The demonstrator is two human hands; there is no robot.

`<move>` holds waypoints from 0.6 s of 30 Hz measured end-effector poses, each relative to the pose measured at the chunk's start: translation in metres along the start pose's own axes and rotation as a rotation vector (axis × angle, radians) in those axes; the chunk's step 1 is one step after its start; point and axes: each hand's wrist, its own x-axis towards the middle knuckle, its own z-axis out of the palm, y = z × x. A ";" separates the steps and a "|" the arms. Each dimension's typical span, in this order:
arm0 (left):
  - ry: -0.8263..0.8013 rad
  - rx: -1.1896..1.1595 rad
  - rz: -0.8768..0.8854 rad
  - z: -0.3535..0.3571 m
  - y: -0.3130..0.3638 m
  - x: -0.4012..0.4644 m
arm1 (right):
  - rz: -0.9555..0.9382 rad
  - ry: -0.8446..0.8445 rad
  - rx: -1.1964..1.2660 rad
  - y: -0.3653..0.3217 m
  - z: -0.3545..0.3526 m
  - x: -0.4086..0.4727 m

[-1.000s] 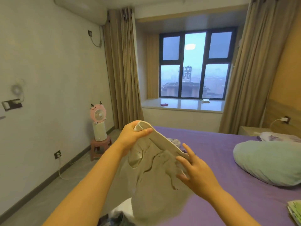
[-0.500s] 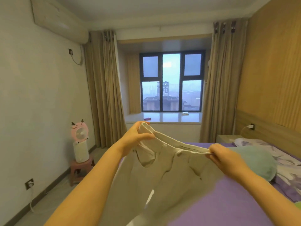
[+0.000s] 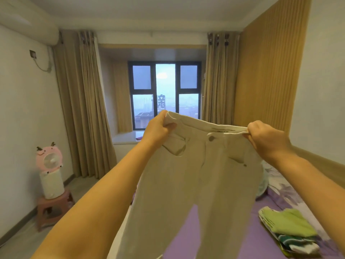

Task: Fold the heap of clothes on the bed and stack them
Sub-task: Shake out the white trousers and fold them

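Beige trousers held up over purple bed, waistband stretched between clenched left hand and right hand; folded stack, perhaps three garments, lower right.

The held-up trousers screen the bed's middle. Folded clothes block four o'clock; purple sheet between lies open.
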 end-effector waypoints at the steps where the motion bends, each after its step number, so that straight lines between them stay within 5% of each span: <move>1: 0.007 0.018 0.022 0.008 0.006 0.004 | -0.016 0.024 -0.016 0.011 -0.003 0.002; 9: 0.135 0.029 0.073 0.104 0.048 0.031 | 0.046 0.042 0.064 0.125 -0.005 0.010; 13: 0.170 0.007 -0.070 0.157 0.040 0.039 | 0.268 -0.214 0.150 0.176 0.016 0.008; 18: 0.184 0.022 -0.237 0.210 0.021 0.023 | 0.237 -0.557 0.519 0.220 0.064 -0.009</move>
